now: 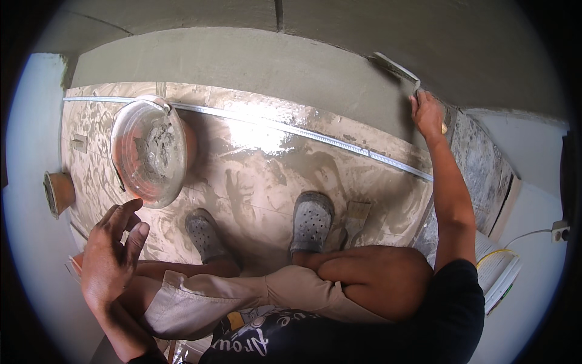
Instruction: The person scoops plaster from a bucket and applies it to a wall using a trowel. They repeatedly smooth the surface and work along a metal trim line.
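Observation:
My right hand is closed around the handle of a trowel, far right. Its thin, pale-edged blade lies along the joint where the dark grey wall meets the smooth grey mortar band. A yellowish handle end shows beside the wrist. At the left, my left hand hovers over my knee with bent, spread fingers and nothing in it. Just beyond its fingertips stands an orange bucket, crusted grey, with wet mortar inside.
A long pale metal strip crosses the mortar-smeared tile floor behind the bucket. A small orange pot sits by the left wall. A flat scraper or brush lies beside my right shoe. A socket block is far right.

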Motion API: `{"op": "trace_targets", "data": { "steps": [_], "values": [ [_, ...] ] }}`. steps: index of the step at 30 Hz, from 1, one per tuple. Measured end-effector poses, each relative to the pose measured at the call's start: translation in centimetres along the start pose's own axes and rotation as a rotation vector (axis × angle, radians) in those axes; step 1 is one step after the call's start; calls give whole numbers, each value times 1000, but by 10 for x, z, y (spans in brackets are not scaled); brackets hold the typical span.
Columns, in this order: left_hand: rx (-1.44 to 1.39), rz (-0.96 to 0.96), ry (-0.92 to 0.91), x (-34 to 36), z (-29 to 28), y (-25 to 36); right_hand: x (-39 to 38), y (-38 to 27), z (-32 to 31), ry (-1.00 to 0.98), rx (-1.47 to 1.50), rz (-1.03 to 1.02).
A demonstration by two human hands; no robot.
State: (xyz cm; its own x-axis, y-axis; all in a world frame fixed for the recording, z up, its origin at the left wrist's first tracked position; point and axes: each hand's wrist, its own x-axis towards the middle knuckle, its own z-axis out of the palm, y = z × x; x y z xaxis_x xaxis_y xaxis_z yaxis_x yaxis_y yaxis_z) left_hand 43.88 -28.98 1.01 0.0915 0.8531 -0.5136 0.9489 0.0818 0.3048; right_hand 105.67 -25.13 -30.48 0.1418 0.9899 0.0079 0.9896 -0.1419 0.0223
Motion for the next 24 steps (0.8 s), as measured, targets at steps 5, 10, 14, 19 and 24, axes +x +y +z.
{"op": "trace_targets", "data": {
  "steps": [5, 10, 14, 19, 24],
  "values": [
    [44, -7, -4, 0, 0, 5, 1, -8, 14, -28, 16, -22],
    [58, -10, -6, 0, 2, 6, 11, -10, 20, -56, -24, 28],
    [61, -9, 14, -1, 3, 3, 6, -12, 18, 27, -15, 24],
    [80, -5, 5, 1, 3, 6, 5, -20, 19, 13, 38, -25],
    [6, -5, -17, 3, 2, 9, 22, -26, 25, -87, 49, -20]
  ]
}}
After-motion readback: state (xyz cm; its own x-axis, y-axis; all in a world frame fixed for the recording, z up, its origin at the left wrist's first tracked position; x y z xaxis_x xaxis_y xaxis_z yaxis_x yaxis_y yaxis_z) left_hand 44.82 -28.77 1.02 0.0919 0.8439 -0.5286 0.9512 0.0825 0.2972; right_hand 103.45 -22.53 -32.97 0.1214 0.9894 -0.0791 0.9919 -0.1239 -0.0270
